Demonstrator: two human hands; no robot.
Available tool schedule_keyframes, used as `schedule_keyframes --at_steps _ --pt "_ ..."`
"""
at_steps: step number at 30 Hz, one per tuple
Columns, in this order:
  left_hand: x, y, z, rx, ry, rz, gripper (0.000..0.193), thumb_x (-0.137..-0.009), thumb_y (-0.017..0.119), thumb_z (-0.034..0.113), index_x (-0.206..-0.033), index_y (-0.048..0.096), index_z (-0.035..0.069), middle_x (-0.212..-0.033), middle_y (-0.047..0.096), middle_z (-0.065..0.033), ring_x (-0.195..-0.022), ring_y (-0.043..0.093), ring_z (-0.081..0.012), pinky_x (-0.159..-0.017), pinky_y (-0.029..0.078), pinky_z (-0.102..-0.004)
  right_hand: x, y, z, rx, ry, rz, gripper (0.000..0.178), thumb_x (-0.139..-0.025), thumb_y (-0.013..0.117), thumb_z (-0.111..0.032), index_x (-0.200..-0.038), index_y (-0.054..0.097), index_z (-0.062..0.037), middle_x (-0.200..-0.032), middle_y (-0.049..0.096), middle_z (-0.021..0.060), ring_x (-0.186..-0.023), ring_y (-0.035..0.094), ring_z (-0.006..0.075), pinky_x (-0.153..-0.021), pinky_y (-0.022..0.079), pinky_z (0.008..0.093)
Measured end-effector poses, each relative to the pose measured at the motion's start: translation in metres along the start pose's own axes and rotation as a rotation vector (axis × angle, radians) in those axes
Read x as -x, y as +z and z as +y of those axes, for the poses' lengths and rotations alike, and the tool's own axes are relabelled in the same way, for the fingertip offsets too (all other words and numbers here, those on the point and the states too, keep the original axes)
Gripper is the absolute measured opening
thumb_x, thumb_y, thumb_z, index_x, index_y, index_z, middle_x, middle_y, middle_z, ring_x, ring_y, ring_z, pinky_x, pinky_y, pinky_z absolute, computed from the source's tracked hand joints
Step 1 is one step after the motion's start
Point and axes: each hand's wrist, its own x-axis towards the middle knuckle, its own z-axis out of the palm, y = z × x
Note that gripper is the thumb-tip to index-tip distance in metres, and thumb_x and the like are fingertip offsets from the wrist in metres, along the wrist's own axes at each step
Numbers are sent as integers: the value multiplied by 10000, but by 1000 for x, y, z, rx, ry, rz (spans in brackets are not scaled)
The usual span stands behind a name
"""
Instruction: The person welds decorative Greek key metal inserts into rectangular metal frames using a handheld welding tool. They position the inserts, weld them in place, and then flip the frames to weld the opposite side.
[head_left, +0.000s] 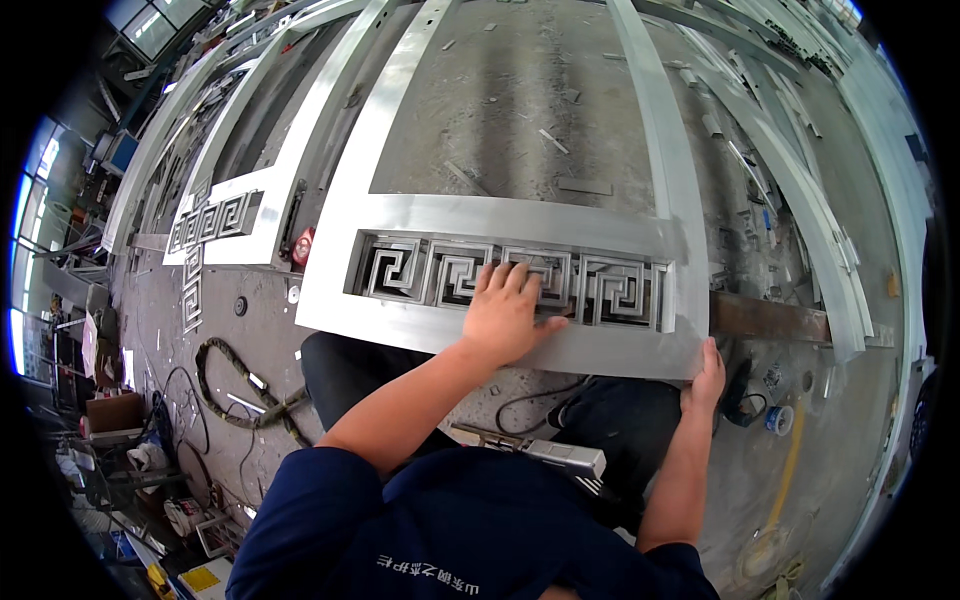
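Observation:
A large silvery metal frame [440, 212] extends away from me, its near end above my knees. Set in the slot at that end is a fretwork strip [398, 268] of square spiral patterns. My left hand [508, 312] lies over the middle of this strip, fingers stretched out and thumb pointing right. At the frame's near right corner, my right hand [706, 376] grips the edge; part of its fingers is hidden behind the metal.
Another frame with a fretwork strip [212, 224] stands at the left, with a loose fretwork piece [193, 290] against it. A rusty beam [768, 318] runs beneath at the right. A dark hose [215, 385] coils on the floor, and a tape roll [778, 420] sits at the right.

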Motion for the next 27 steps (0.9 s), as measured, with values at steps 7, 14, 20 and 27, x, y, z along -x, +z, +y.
schedule_keyframes --at_steps 7,14,20,27 --pt "2 -5 -6 -56 70 -173 760 -914 589 649 -1422 556 85 -1481 514 -105 -1442 382 -323 -1229 202 -562 -3 2 2 -20 6 5 431 -986 680 -311 -1209 628 55 -1090 686 100 -956 660 198 -830 519 324" --pt "-2 -7 -5 -47 50 -223 788 -920 542 691 -1436 556 95 -1516 489 -101 -1467 362 -301 -1255 158 -534 4 1 8 271 -356 230 369 -982 678 -262 -1149 648 67 -1051 693 102 -939 650 200 -842 503 315" --pt "7 -4 -8 -53 105 -115 780 -939 544 659 -1462 525 80 -1569 432 -91 -1520 284 -277 -1269 150 -498 137 -4 -31 819 -266 -180 213 -916 719 -168 -1021 698 15 -853 700 81 -781 653 163 -741 531 327" --pt "6 1 -12 33 167 -110 718 -949 579 588 -1430 540 56 -1540 471 -110 -1484 352 -283 -1254 229 -455 221 1 -25 1320 -7 -1047 620 -829 753 -469 -1260 649 -35 -1100 708 210 -1035 680 380 -904 531 423"
